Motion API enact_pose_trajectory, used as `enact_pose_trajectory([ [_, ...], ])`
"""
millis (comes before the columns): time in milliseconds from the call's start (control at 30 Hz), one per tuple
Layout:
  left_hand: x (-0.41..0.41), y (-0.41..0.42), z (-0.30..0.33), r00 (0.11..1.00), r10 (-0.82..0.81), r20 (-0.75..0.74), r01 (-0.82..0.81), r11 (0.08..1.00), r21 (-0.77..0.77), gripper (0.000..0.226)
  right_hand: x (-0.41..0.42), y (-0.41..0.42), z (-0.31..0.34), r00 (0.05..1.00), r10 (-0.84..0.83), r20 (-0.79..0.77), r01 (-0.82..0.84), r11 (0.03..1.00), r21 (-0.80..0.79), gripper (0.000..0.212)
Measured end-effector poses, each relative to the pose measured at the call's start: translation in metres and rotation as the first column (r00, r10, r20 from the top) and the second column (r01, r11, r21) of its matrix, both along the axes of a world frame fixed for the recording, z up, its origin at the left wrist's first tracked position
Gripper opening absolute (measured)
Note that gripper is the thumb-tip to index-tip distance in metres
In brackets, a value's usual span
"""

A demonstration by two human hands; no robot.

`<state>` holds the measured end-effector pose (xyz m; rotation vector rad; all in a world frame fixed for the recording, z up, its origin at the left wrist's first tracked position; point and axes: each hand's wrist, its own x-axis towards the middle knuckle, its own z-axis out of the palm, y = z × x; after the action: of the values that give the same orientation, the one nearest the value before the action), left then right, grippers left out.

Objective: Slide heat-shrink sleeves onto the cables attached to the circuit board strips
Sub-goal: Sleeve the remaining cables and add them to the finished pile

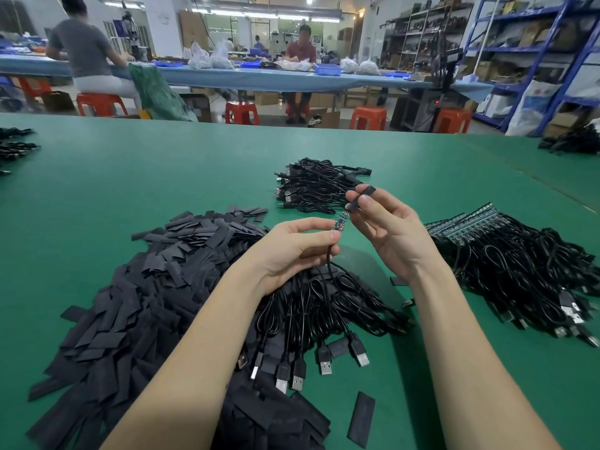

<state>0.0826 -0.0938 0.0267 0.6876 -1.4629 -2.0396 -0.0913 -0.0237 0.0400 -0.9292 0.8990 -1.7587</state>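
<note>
Loose sleeve (pixel 361 419): flat on the green worktop (pixel 136 177), at the near edge, right of the forearms.
Sleeve heap (pixel 136 306): black flat pieces, spread over the near left part of the worktop.
Cable bundle (pixel 328 306): black, USB plugs toward the near edge, under the wrists.
Left hand (pixel 292 248): raised above the bundle, thumb and fingers pinched on a cable (pixel 328 258) just below its strip (pixel 340 221).
Right hand (pixel 386 232): raised beside the left, fingertips clamped on a sleeve (pixel 359 199), sleeve's lower end at the strip's tip.
Strip stack (pixel 519 258): boards with cables, toward the right edge.
Far pile (pixel 316 186): more black cables, mid-worktop beyond the hands.
</note>
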Motion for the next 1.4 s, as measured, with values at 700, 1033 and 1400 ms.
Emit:
enact_pose_trajectory([
  [700, 0.01, -0.001, 0.003, 0.995, -0.092, 0.037, 0.094, 0.994, -0.057, 0.021, -0.007, 0.01, 0.0, 0.988, 0.139, -0.067, -0.131, 0.986, 0.105, 0.019],
  [1033, 0.011, -0.001, 0.002, 0.998, -0.05, -0.039, 0.047, 0.997, -0.068, 0.024, -0.007, 0.007, -0.003, 0.972, 0.204, -0.114, -0.197, 0.978, 0.075, 0.022],
  [1400, 0.005, 0.0, 0.001, 0.999, 0.025, 0.02, -0.019, 0.966, -0.26, 0.022, -0.005, 0.004, -0.005, 0.973, 0.181, -0.142, -0.167, 0.981, 0.101, 0.022],
])
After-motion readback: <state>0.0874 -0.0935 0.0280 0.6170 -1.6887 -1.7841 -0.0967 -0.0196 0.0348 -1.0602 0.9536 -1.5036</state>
